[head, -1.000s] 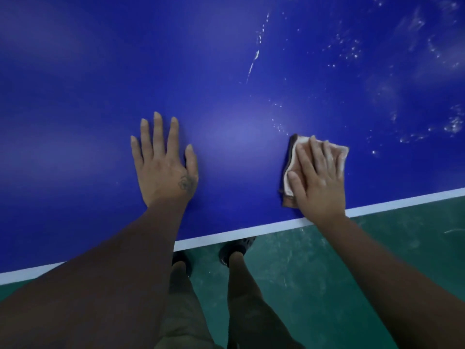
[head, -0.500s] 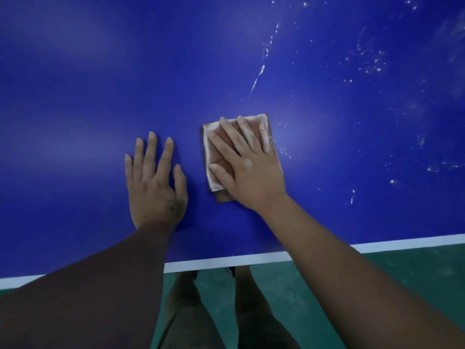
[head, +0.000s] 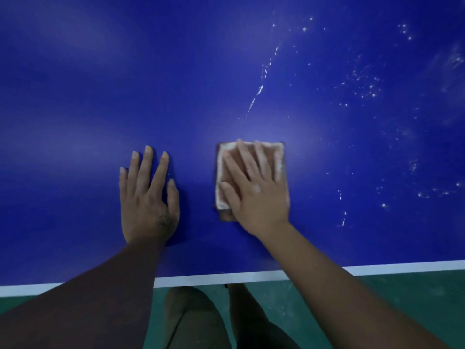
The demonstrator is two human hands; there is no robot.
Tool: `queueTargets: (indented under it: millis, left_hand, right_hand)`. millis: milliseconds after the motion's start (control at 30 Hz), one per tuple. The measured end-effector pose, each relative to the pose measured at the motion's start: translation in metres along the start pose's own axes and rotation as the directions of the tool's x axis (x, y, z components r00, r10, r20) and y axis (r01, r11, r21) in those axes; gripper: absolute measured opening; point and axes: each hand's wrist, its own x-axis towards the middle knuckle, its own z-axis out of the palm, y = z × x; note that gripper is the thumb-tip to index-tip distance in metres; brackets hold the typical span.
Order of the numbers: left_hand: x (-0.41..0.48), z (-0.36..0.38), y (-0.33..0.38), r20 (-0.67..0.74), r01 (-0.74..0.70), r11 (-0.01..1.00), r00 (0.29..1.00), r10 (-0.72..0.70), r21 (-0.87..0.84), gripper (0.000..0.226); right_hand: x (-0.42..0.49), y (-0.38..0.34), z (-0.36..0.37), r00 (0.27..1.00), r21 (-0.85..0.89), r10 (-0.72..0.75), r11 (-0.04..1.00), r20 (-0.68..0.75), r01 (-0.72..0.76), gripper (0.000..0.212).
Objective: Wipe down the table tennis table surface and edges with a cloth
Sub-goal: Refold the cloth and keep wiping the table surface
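The blue table tennis table (head: 88,102) fills most of the view, with a white line (head: 216,278) along its near edge. A folded pale cloth (head: 222,162) lies flat on the blue surface. My right hand (head: 256,190) presses on it with straight, spread fingers and covers most of it. My left hand (head: 147,197) rests flat on the bare table a little to the left of the cloth, fingers straight. White specks and a thin white streak (head: 258,93) mark the surface beyond and to the right of the cloth.
Below the table edge lies a green floor (head: 377,303). My legs in dark trousers (head: 196,321) stand close against the edge.
My right hand slid the cloth left and away from the table edge, then a little back to the right. The left hand stayed flat on the table.
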Motion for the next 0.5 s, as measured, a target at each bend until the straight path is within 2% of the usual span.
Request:
queueTargets:
  millis: [167, 300, 367, 433, 500]
  left_hand:
    - [-0.001, 0.001, 0.0, 0.018, 0.001, 0.999, 1.0, -0.002, 0.038, 0.056]
    - [0.0, 0.002, -0.003, 0.034, 0.003, 0.999, 0.999, -0.005, 0.045, 0.057]
    - [-0.001, 0.002, -0.003, 0.04, 0.01, 0.999, 0.999, -0.011, 0.04, 0.057]
    - [-0.001, 0.002, -0.002, 0.047, 0.015, 0.999, 0.999, -0.017, 0.04, 0.057]
    - [-0.002, 0.003, -0.001, 0.058, 0.022, 0.999, 0.998, -0.025, 0.041, 0.057]
  right_hand:
    - [0.086, -0.047, 0.012, 0.998, 0.044, -0.067, 0.997, -0.017, 0.068, 0.062]
    - [0.108, -0.012, 0.011, 0.986, 0.053, -0.145, 0.987, -0.085, 0.15, 0.058]
    - [0.099, 0.029, 0.005, 0.993, 0.033, -0.047, 0.998, -0.106, 0.051, 0.056]
    - [0.081, 0.072, -0.004, 0.99, 0.006, 0.108, 0.994, -0.085, -0.108, 0.057]
    - [0.058, 0.102, -0.015, 0.957, -0.002, 0.285, 0.958, -0.042, -0.286, 0.061]
